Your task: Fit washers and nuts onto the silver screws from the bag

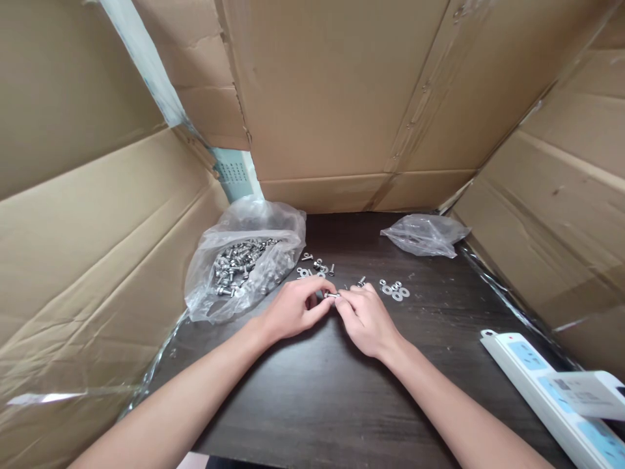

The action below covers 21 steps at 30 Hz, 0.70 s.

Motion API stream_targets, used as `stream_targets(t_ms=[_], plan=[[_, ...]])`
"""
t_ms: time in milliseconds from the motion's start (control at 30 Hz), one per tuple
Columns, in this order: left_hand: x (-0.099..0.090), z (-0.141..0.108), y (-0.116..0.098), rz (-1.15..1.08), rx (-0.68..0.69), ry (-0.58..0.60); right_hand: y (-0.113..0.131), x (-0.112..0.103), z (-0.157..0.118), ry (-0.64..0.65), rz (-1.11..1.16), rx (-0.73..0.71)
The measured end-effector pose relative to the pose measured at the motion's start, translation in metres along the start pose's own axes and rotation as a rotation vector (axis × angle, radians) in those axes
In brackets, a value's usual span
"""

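Observation:
Near the middle of the dark table, my left hand point(301, 306) pinches the head end of a small metal bolt point(331, 295). The fingertips of my right hand point(365, 316) are closed on the bolt's other end, so both hands meet around it. Behind my left hand lie several loose bolts and washers point(319, 266). Another bolt point(361, 281) rests just behind my right hand. To its right is a small group of flat washers and nuts point(397, 296). An open clear plastic bag point(244, 260) full of bolts stands at the left.
A crumpled clear plastic bag point(424, 234) lies at the back right of the table point(303, 404). A white and blue power strip point(547, 391) with a plug-like white piece runs along the right. Cardboard walls point(342, 91) enclose the back and both sides.

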<state>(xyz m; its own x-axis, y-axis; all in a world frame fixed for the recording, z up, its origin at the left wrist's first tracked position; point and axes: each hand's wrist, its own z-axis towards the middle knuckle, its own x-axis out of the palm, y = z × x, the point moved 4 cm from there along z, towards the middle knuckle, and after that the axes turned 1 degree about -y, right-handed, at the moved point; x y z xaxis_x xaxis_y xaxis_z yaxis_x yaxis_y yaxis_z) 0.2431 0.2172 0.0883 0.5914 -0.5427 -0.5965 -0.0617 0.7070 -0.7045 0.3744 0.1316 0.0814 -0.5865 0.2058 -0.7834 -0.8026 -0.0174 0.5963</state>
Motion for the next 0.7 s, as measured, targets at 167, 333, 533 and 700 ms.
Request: stream_targets(t_ms=[167, 333, 533, 700], plan=[[0.0001, -0.0003, 0.0005, 0.005, 0.011, 0.003, -0.0006, -0.0017, 0.0006, -0.018, -0.011, -0.003], [0.0008, 0.0004, 0.0011, 0.017, -0.006, -0.001, -0.0008, -0.0029, 0.0001, -0.111, 0.005, -0.003], [0.0019, 0.0002, 0.0007, 0.034, -0.019, 0.0, -0.0011, 0.0015, -0.0013, -0.136, 0.01, -0.04], [0.002, -0.0015, 0.0019, 0.037, -0.024, 0.006, -0.0046, 0.0064, -0.0003, -0.121, 0.05, -0.024]])
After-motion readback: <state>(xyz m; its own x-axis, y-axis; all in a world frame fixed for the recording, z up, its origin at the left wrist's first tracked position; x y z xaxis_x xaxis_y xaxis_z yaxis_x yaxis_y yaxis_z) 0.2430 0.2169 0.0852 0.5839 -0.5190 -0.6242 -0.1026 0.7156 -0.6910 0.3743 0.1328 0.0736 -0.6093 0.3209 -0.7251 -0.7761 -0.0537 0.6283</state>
